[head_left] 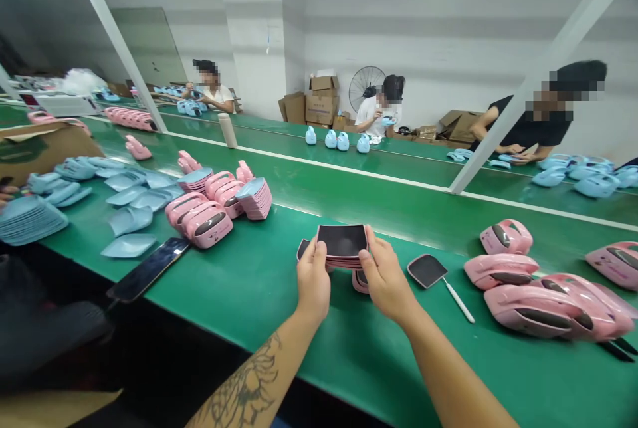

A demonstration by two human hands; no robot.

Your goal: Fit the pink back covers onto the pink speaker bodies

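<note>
The left hand and right hand clamp opposite edges of a stack of pink shells with black pads, held over the green bench at centre. Assembled-looking pink casings lie at right; unworked pink stacks and loose blue covers remain at left.

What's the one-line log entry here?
left hand: holds black-faced pink stack | right hand: holds same stack | beside: white-handled black paddle, pink casings | surface: green conveyor belt
</note>
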